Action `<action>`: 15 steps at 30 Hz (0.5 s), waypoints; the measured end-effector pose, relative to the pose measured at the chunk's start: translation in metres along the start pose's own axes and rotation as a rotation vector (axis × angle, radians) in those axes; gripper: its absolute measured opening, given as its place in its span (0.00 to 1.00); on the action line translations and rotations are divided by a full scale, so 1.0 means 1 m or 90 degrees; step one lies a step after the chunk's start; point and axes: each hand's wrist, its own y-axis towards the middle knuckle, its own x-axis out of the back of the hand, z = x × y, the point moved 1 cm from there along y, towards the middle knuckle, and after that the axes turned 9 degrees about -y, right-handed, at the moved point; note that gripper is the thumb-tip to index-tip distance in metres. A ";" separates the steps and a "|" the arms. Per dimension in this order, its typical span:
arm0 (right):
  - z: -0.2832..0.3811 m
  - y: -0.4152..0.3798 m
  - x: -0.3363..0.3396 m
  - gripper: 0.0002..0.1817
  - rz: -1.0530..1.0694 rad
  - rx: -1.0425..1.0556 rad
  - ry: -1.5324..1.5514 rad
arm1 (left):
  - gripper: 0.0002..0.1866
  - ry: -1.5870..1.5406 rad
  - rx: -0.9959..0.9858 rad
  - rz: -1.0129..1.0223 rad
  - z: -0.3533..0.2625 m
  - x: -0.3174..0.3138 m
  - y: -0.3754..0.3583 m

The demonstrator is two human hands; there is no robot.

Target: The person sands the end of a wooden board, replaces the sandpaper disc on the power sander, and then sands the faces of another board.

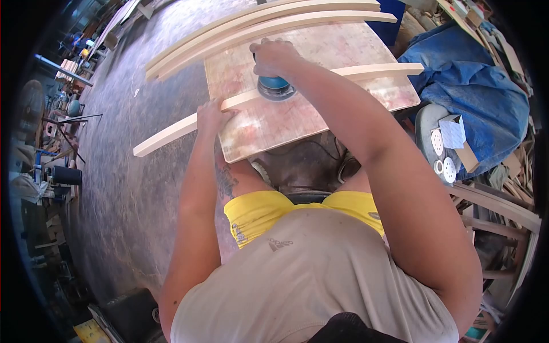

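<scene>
My right hand (pixel 275 56) is wrapped over the top of a blue orbital sander (pixel 274 84), whose dark round base sits on a long pale wooden strip (pixel 166 137). Under the strip is a worn plywood board (pixel 274 123), and both of the strip's ends stick out past the board's edges. To the left of the sander, near the board's left edge, my left hand (pixel 213 117) grips the same strip with its fingers closed around it. The sander's pad face is hidden.
Several more wooden strips (pixel 274 26) lie along the board's far side. A blue tarp (pixel 457 86) covers things at right, beside a small stool with white perforated sanding discs (pixel 449 170) and an opened box (pixel 466 157). Wood scraps are piled at far right.
</scene>
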 end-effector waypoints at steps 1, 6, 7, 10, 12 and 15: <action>0.005 0.001 0.000 0.29 0.010 0.005 0.001 | 0.36 0.000 0.001 0.000 0.001 -0.001 0.001; 0.027 0.006 -0.001 0.31 0.015 0.024 0.014 | 0.39 -0.097 0.014 0.034 0.001 0.004 0.002; 0.031 0.009 -0.005 0.28 -0.003 0.030 0.013 | 0.39 -0.097 0.015 0.034 0.005 0.002 0.004; 0.043 0.014 -0.008 0.27 -0.013 0.045 0.017 | 0.44 -0.231 -0.015 0.025 0.026 -0.014 0.015; 0.050 0.014 -0.002 0.28 -0.004 0.051 0.019 | 0.47 -0.441 -0.120 -0.067 0.028 -0.022 0.022; 0.059 0.013 0.004 0.32 0.040 0.043 0.021 | 0.46 -0.503 -0.217 -0.146 0.009 -0.032 0.031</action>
